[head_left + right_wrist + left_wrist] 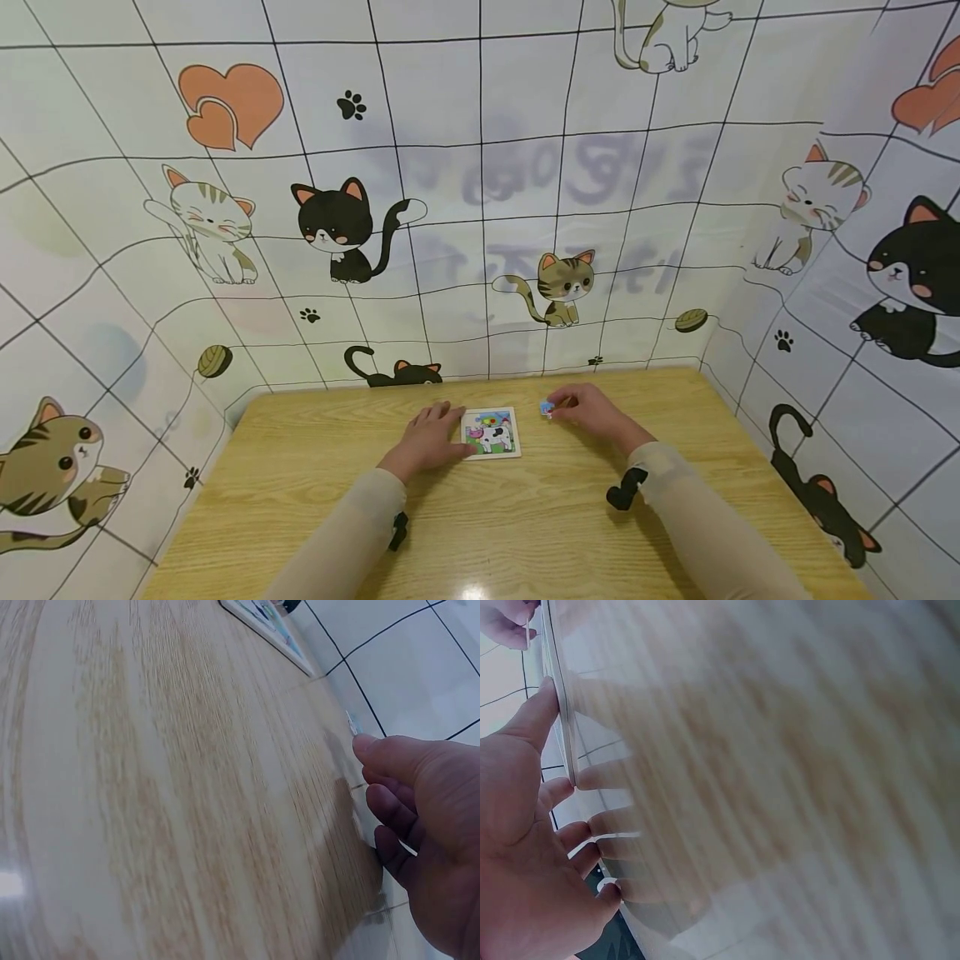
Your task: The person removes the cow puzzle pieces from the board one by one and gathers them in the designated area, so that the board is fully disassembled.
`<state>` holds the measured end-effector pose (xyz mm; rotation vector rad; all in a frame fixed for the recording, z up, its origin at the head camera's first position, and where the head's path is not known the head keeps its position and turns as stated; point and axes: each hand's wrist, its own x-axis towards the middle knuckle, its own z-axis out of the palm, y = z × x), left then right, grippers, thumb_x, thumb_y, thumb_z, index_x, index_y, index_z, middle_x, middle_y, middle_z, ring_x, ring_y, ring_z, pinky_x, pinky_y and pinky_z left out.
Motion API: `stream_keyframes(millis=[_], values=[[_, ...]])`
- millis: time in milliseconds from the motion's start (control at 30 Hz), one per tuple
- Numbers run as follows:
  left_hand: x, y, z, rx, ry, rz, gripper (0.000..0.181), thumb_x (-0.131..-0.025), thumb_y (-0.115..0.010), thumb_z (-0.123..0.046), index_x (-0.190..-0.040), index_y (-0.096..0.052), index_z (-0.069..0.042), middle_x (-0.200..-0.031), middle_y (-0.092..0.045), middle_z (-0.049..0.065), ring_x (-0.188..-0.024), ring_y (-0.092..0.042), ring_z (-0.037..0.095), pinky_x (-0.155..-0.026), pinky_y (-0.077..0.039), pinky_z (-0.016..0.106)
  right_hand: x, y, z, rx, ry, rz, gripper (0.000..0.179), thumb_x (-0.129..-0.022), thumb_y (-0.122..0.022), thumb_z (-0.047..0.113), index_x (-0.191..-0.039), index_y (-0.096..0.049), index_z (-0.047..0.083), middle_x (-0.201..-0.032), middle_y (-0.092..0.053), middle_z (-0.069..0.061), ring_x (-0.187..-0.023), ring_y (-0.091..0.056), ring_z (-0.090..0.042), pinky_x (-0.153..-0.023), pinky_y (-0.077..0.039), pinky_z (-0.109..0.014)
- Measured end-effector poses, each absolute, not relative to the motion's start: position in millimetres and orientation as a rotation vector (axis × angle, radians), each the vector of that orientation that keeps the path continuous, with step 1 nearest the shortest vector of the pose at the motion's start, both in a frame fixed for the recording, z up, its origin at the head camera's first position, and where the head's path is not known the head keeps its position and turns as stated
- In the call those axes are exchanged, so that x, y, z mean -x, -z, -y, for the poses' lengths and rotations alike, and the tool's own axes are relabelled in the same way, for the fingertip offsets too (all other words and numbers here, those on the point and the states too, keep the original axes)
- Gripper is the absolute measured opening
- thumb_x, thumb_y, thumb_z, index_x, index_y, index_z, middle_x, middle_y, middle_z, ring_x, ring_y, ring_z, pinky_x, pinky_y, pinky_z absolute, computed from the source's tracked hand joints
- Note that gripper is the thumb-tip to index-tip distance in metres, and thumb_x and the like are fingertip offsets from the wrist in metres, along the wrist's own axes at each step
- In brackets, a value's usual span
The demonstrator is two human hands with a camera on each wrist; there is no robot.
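Note:
A small square puzzle [492, 435] with a cow picture and a pale wooden frame lies flat on the table. My left hand [429, 440] rests at its left side, thumb on the lower left corner and fingers spread at the upper left edge. The left wrist view shows the frame's edge [564, 712] between thumb and index finger. To the right of the puzzle, my right hand [591, 412] pinches a small blue puzzle piece [547, 408] between thumb and fingertips, just above the table. Only the thin edge of that piece [351, 722] shows in the right wrist view.
The wooden table [510, 525] reaches back to a cloth wall [450, 183] printed with cats and grid lines. Similar cloth hangs at both sides. Dark straps [627, 490] sit on the wrists.

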<state>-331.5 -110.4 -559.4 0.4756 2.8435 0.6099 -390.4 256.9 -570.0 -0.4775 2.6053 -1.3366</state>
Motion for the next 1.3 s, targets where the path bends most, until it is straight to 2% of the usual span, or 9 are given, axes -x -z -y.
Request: stream_keyframes(millis=[233,367,867,1100,1200,1300], values=[[334,563,112,-0.497,-0.589,-2.859,0.09,-0.1,-0.076,-0.062,-0.173,-0.042,-0.02,-0.177,-0.033,0.019,-0.161,-0.029,0.05,-0.126,-0.027,0.073,393,573,-255,0.554,1.245,-2.658,0.019,-0.103,-0.08,0.007,-0.121,-0.082,0.004,-0.111,-0.075,-0.004,-0.097,-0.066,-0.019,-0.085,-0.056,-0.038],[334,565,112,-0.493,-0.606,-2.853,0.091,-0.1,-0.076,-0.062,-0.172,-0.042,-0.019,-0.177,-0.032,0.019,-0.162,-0.028,0.051,-0.126,-0.026,0.073,392,575,-255,0.571,1.208,-2.69,0.019,-0.103,-0.08,0.008,-0.121,-0.082,0.004,-0.113,-0.072,-0.004,-0.099,-0.064,-0.018,-0.087,-0.055,-0.04],[337,570,112,-0.493,-0.596,-2.861,0.091,-0.1,-0.076,-0.063,-0.173,-0.042,-0.02,-0.177,-0.033,0.018,-0.162,-0.029,0.048,-0.127,-0.027,0.071,393,580,-257,0.598,1.19,-2.68,0.021,-0.106,-0.076,0.011,-0.126,-0.08,0.004,-0.116,-0.069,-0.005,-0.097,-0.06,-0.019,-0.086,-0.052,-0.039],[337,569,112,-0.499,-0.614,-2.855,0.09,-0.101,-0.075,-0.063,-0.173,-0.042,-0.019,-0.177,-0.033,0.019,-0.162,-0.028,0.049,-0.127,-0.025,0.071,388,574,-257,0.539,1.222,-2.655,0.031,-0.106,-0.076,0.014,-0.135,-0.076,0.001,-0.127,-0.071,-0.009,-0.11,-0.064,-0.025,-0.094,-0.056,-0.044],[336,569,113,-0.497,-0.613,-2.854,0.09,-0.101,-0.075,-0.063,-0.173,-0.042,-0.02,-0.177,-0.033,0.019,-0.163,-0.028,0.049,-0.127,-0.025,0.071,388,572,-258,0.499,1.26,-2.636,0.037,-0.106,-0.077,0.014,-0.139,-0.073,-0.001,-0.129,-0.072,-0.011,-0.111,-0.065,-0.026,-0.092,-0.057,-0.043],[335,568,113,-0.496,-0.617,-2.853,0.09,-0.101,-0.075,-0.062,-0.173,-0.042,-0.019,-0.177,-0.033,0.019,-0.162,-0.028,0.049,-0.127,-0.025,0.071,389,572,-258,0.467,1.285,-2.623,0.036,-0.106,-0.078,0.014,-0.138,-0.073,-0.001,-0.124,-0.073,-0.011,-0.107,-0.065,-0.025,-0.089,-0.057,-0.04]])
